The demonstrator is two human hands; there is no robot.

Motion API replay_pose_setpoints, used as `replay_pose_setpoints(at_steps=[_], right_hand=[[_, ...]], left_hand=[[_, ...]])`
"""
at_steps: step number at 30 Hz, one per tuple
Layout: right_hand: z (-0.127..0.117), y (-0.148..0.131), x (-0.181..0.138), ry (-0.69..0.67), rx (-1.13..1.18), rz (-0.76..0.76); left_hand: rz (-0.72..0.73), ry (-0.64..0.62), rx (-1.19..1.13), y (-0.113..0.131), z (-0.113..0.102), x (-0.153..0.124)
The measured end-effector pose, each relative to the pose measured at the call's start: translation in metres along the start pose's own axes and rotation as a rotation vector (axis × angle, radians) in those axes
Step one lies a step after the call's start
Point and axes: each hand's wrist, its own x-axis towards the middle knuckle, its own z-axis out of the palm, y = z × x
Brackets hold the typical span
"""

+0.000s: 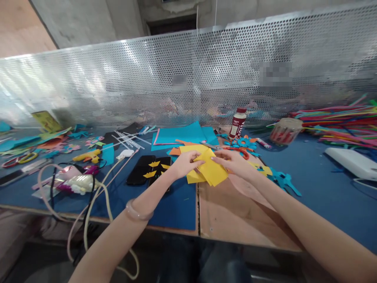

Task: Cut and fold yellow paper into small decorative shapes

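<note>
Yellow paper (212, 171), in several layers, is held between my two hands over the middle of the table. My left hand (187, 163) pinches its left side, fingers closed on the edge. On the right side, my right hand (232, 161) grips the same paper between thumb and fingers. More yellow sheets (194, 177) lie just under and behind it. Scissors with orange-red handles (240, 151) rest right behind my right hand. Small yellow paper cutouts (149, 174) lie on two dark phones (138, 169) left of my left hand.
Blue sheets (179, 134), a red-capped bottle (238, 122) and a jar (285, 131) stand or lie toward the perforated metal screen (141, 82). A yellow glue gun (87, 156) and looped cables (107, 196) are left; a white box (353, 162) and colourful pipe cleaners (332, 120) right.
</note>
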Motion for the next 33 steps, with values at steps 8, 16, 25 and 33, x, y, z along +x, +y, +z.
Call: replay_pose_setpoints(at_steps=[8,16,25,33], right_hand=[[0.008,-0.002,-0.006,0.016,0.206,0.007],[0.015,0.003,-0.008,0.157,0.174,0.010],[0.016,0.007,-0.006,0.115,0.252,0.002],[0.017,0.002,-0.008,0.159,0.214,0.002]], left_hand=[[-0.003,0.112,0.047,0.007,0.005,-0.003],[-0.023,0.158,-0.108,0.004,0.009,-0.003],[-0.059,0.142,-0.144,0.009,0.009,-0.002],[-0.048,0.134,-0.142,0.009,0.009,-0.003]])
